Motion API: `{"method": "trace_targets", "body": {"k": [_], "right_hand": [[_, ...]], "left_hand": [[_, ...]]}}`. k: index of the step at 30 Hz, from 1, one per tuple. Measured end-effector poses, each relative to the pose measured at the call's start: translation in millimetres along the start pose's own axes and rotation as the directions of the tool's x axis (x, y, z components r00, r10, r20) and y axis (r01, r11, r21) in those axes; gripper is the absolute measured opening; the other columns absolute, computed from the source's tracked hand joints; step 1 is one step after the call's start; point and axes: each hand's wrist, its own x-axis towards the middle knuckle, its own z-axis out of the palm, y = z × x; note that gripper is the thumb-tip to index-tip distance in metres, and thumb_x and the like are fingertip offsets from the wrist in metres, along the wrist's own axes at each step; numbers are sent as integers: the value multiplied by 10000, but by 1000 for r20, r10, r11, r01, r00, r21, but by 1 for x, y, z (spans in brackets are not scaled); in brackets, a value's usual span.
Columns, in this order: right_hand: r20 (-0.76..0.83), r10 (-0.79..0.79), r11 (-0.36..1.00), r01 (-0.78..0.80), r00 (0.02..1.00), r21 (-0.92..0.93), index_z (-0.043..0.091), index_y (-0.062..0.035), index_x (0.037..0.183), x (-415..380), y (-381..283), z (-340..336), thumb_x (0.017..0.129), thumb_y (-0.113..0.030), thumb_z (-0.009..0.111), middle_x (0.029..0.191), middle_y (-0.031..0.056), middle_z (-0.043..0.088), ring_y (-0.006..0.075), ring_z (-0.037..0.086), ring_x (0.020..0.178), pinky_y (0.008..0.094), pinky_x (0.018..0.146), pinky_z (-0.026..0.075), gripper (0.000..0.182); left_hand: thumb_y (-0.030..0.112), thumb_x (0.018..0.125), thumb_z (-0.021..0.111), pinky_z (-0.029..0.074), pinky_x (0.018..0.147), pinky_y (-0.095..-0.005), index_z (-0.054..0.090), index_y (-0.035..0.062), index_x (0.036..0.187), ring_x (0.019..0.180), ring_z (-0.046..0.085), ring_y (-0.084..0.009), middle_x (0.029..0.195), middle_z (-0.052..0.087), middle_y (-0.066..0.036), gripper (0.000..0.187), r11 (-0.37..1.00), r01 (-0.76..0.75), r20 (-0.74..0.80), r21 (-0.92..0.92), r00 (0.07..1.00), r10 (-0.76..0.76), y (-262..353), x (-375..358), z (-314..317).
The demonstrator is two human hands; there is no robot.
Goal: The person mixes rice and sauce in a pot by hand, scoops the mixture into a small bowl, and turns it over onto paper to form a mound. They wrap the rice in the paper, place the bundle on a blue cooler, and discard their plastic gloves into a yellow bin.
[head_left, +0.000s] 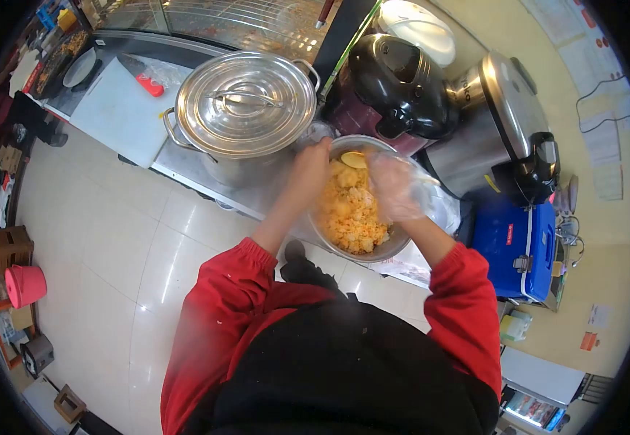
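Metal bowl [362,250] of yellow rice mix [351,214] sitting on surface [184,163], at 4 o'clock from lidded stockpot [246,105]. Left hand [311,170] gripping bowl rim at 10 o'clock. Right hand [394,190], wearing clear plastic glove, fingers curling loosely, pressing into mix at 2 o'clock.

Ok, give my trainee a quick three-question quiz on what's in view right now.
1. True or false: the big pot beside the bowl has its lid on.
2. Which hand wears a clear plastic glove? A) left hand B) right hand
3. What colour is the cooler box to the right of the bowl?

Key: 1. True. 2. B; the right hand is in the yellow rice mix, the bare left hand is at the bowl's rim. 3. Blue.
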Motion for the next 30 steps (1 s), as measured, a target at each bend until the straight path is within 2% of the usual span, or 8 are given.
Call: {"method": "trace_targets", "body": {"k": [7,13,15,20,23,26,28,30], "right_hand": [[344,61,992,-94,937,80,611,-114,878,-47,-60,-26,837,-247,455,729,117,603,300,604,619,460,566,460,209],[154,6,999,1,988,-45,611,-42,857,8,-32,21,752,-142,520,742,105,586,259,593,700,386,620,460,172],[178,155,986,-163,972,31,594,-26,887,5,-28,4,738,-132,525,735,105,582,253,590,701,379,620,461,196],[-210,129,991,-130,969,5,595,-93,889,-3,-3,2,751,-146,534,671,110,591,268,608,612,383,549,479,160],[33,137,940,-120,990,-319,518,-22,1062,11,-34,23,739,-121,545,749,86,586,244,598,630,370,588,483,339],[19,-60,997,60,998,45,510,-38,1072,0,-40,33,755,-93,524,712,85,582,229,594,571,354,514,481,322],[-383,-196,906,316,903,281,524,-45,1028,-27,-37,23,771,-95,510,671,87,578,227,586,535,354,474,469,262],[-339,-206,892,319,918,321,525,-38,1001,-45,-35,4,778,-97,500,657,103,572,238,588,554,364,481,467,232]], "left_hand": [[95,873,415,440,626,-480,540,13,972,715,566,-415,744,575,-251,179,1000,-12,-4,-15,1000,12,2,-1,-2],[97,876,413,440,636,-475,546,19,980,730,566,-413,759,572,-259,186,1000,-1,17,3,1000,1,4,-1,-5],[99,877,413,439,639,-472,544,18,979,736,564,-415,760,570,-263,184,1000,13,26,-5,1000,-12,4,-1,-5],[101,881,400,426,626,-474,535,6,961,736,557,-424,761,567,-259,183,998,-55,65,-28,996,57,0,7,-4],[99,877,396,421,629,-470,539,2,939,740,556,-424,763,562,-261,183,988,-133,86,-80,986,139,0,13,0],[90,866,405,428,645,-449,553,5,949,772,559,-416,785,562,-264,190,986,-137,147,-96,978,150,-2,29,-6],[91,858,432,444,682,-403,569,15,1004,829,572,-389,846,580,-250,214,995,-83,278,-55,956,95,-6,34,-7],[97,858,441,448,695,-388,572,16,1008,841,581,-373,873,590,-232,215,984,-143,280,-105,945,167,-15,45,-1]]}}
